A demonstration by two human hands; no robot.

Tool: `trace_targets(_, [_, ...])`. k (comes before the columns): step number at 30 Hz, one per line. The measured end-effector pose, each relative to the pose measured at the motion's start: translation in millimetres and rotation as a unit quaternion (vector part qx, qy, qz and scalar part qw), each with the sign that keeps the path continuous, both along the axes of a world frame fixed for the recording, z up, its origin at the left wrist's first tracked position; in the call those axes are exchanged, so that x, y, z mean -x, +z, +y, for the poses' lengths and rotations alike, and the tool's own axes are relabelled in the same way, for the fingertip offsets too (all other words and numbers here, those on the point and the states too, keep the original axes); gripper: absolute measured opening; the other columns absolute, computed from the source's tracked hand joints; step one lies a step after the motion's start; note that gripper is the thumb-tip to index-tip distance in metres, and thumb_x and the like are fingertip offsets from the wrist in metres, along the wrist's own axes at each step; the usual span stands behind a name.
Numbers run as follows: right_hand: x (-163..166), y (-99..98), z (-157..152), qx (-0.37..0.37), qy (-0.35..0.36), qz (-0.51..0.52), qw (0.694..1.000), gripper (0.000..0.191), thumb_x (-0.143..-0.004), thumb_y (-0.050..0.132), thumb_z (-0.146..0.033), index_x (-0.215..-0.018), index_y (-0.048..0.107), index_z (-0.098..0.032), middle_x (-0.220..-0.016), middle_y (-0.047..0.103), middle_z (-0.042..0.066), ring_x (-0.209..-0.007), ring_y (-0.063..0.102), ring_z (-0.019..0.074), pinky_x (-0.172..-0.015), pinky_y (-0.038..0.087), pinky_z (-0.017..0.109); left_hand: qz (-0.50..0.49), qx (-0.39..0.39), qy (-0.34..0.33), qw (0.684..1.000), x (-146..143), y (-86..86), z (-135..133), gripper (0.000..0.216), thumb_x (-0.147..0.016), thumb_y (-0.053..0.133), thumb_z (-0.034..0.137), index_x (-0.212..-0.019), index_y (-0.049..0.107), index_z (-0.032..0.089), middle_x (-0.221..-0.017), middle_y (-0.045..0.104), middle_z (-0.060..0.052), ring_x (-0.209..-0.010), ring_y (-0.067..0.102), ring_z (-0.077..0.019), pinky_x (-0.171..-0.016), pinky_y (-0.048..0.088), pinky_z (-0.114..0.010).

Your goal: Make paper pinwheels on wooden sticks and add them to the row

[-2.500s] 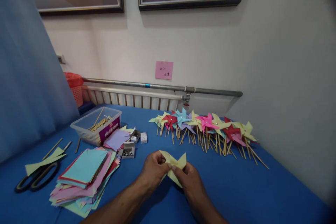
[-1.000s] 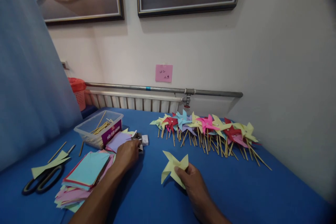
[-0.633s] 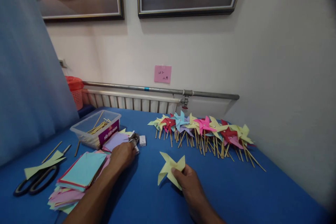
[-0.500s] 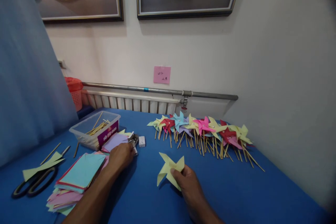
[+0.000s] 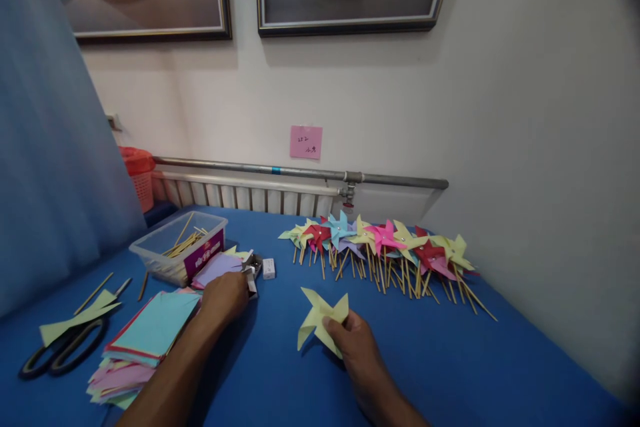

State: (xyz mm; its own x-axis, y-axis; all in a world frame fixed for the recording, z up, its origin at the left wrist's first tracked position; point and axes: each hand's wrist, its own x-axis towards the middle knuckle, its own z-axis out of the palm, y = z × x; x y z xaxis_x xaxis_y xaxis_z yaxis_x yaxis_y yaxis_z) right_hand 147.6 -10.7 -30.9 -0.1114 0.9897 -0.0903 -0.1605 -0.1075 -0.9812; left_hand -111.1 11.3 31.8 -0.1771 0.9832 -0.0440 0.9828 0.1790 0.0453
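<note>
My right hand (image 5: 359, 345) pinches a pale yellow paper pinwheel (image 5: 315, 319) at its middle, thumb on top, just over the blue table. No stick shows on it. My left hand (image 5: 226, 297) is curled at a small open box (image 5: 254, 265) with dark and shiny bits inside. Its fingertips are down by the box and hidden, so what they grip cannot be made out. A small white box (image 5: 269, 269) stands right beside it. Lilac paper (image 5: 216, 269) lies behind my left hand, and a stack of coloured paper squares (image 5: 154, 325) lies by my left forearm.
A clear plastic tub (image 5: 176, 240) of wooden sticks stands at the back left. Black-handled scissors (image 5: 75, 345) lie at the left under a pale green paper strip (image 5: 80, 320). Several finished pinwheels on sticks (image 5: 385, 237) lie along the back right, near the wall and metal pipe (image 5: 400, 181).
The view has shifted slightly. My left hand stays at the small box, and my right hand keeps the pinwheel in nearly the same spot.
</note>
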Motion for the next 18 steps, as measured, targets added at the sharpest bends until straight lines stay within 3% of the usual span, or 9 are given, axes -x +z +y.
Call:
trace_targets(8, [-1.1,-13.4,6.9,-0.009,-0.012,-0.014,1.000,0.051,-0.068,0.075,-0.049,-0.105,0.073,-0.013,-0.096,0.079,0.011,-0.085,0.073,0.0296,-0.067,0.054,0.032,-0.021,-0.004,0.000,1.000,3.4,-2.0,2.8,0.028,-0.085,0.051,0.032,-0.093,0.074,0.018,-0.106,0.076,-0.017,-0.100,0.072,-0.0330,-0.079,0.052,-0.039])
trace_targets(18, [0.3,-7.5,4.1,0.001,-0.011,-0.004,1.000,0.052,-0.066,0.076,-0.047,-0.104,0.073,-0.012,-0.095,0.080,0.011,-0.085,0.073,0.0299,-0.064,0.054,0.031,-0.010,0.000,-0.006,1.000,4.0,-2.4,2.5,0.032,-0.084,0.045,0.018,-0.095,0.074,0.016,-0.106,0.076,-0.018,-0.100,0.072,-0.0324,-0.079,0.052,-0.039])
